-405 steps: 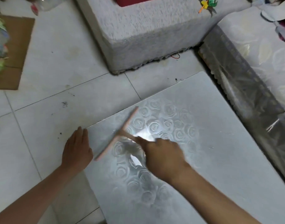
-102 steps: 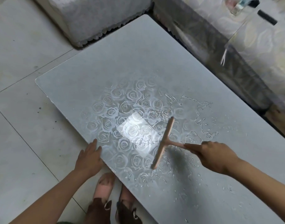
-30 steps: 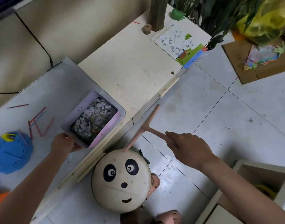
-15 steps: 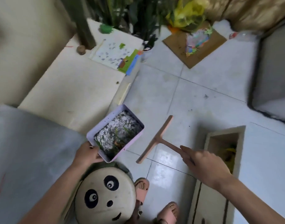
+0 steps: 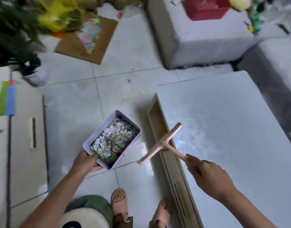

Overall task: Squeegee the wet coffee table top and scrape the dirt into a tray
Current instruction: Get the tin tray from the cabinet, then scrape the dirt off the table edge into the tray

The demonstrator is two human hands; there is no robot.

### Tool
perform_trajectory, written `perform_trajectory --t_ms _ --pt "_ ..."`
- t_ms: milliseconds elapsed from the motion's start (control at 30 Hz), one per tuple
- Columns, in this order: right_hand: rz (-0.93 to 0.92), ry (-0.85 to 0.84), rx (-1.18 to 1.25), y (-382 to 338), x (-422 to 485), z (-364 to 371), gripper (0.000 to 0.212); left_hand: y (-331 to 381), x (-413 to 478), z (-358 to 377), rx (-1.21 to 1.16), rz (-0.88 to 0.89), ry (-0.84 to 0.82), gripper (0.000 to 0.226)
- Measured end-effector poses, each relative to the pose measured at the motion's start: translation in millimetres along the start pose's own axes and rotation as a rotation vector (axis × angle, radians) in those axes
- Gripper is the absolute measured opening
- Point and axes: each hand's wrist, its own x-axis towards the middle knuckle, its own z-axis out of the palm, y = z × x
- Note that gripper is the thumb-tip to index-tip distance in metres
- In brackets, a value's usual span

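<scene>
My left hand (image 5: pixel 86 162) grips the near corner of a lilac tray (image 5: pixel 92 137) that holds dark dirt, white bits and green scraps. I hold it in the air above the floor tiles, left of the coffee table. My right hand (image 5: pixel 209 176) holds the handle of a pink T-shaped squeegee (image 5: pixel 161 143). Its blade hangs over the table's left edge, tilted, off the surface. The grey coffee table top (image 5: pixel 232 129) fills the right side and gleams with a wet sheen.
A low white cabinet (image 5: pixel 22 145) stands at the left with a coloured booklet (image 5: pixel 4 99). A grey upholstered block (image 5: pixel 199 38) sits behind the table. Cardboard (image 5: pixel 85 41), a plant (image 5: pixel 11 30) and a panda stool (image 5: pixel 85 216) lie around. My sandalled feet (image 5: pixel 120 204) stand on the tiles.
My view has swung right from the cabinet to the coffee table. The tray in my left hand and the squeegee in my right have come along toward the table's left edge.
</scene>
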Motion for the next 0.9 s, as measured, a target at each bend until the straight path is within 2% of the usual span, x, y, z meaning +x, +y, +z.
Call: perform_trajectory --t_ms 233,367,467,633,900 --pt "0.209 -0.016 0.203 116 -49 16 0.044 27 -27 114 0.073 -0.018 -0.155 0.030" --pt "0.269 -0.110 0.281 190 -72 27 0.060 27 -57 189 0.098 -0.033 -0.189 0.030" --pt "0.348 -0.118 0.476 242 -87 33 0.061 20 -79 242 0.090 -0.053 -0.192 0.025" --pt "0.499 -0.015 0.816 331 -89 32 0.046 7 -107 313 0.079 -0.075 -0.200 0.022" --pt "0.604 0.210 1.022 442 -23 24 0.039 1 -133 393 0.035 -0.054 -0.262 0.024"
